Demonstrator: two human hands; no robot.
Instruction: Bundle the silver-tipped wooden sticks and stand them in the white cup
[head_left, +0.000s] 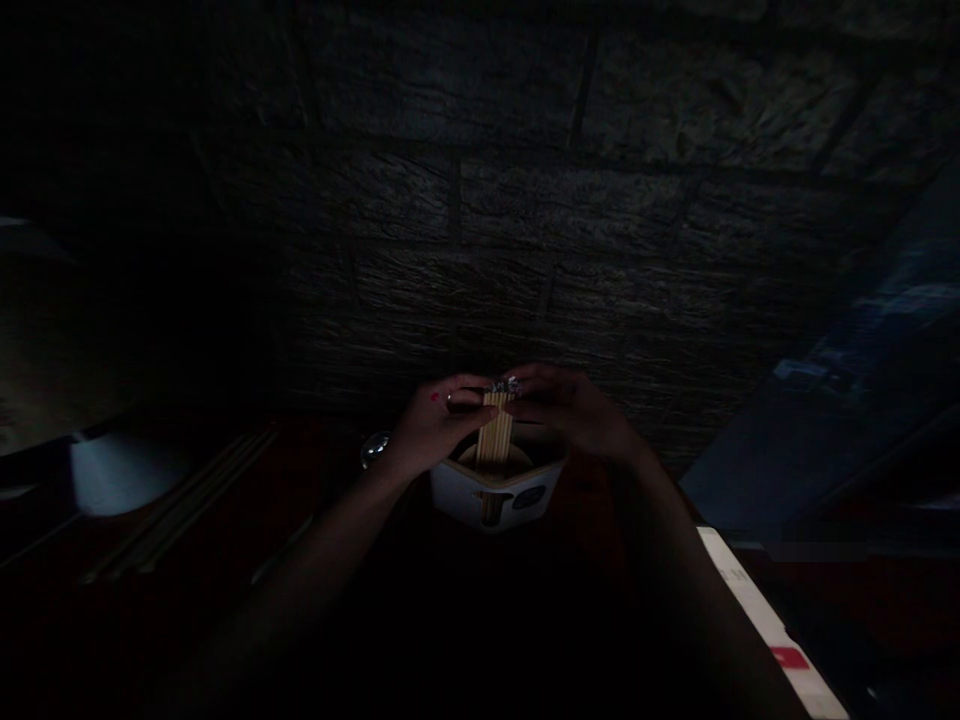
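Note:
Both of my hands are closed around the upper part of a bundle of chopsticks [494, 435]. The sticks are pale and stand upright, with dark, patterned ends at the top. My left hand [442, 418] grips them from the left, thumb across the front, and wears a ring. From the other side, my right hand [574, 408] pinches the same bundle. Their lower ends reach down into a white angular holder [457, 497] with a cut-out in its front; how deep they go is hard to see. A round pale shape shows inside the holder behind the sticks.
Several long thin sticks [180, 500] lie on the dark reddish table at left, near a white cup-like object [124, 475]. A shiny round object [373, 450] sits left of the holder. A stone wall [480, 200] rises behind. A white, red-marked strip [772, 625] lies at right.

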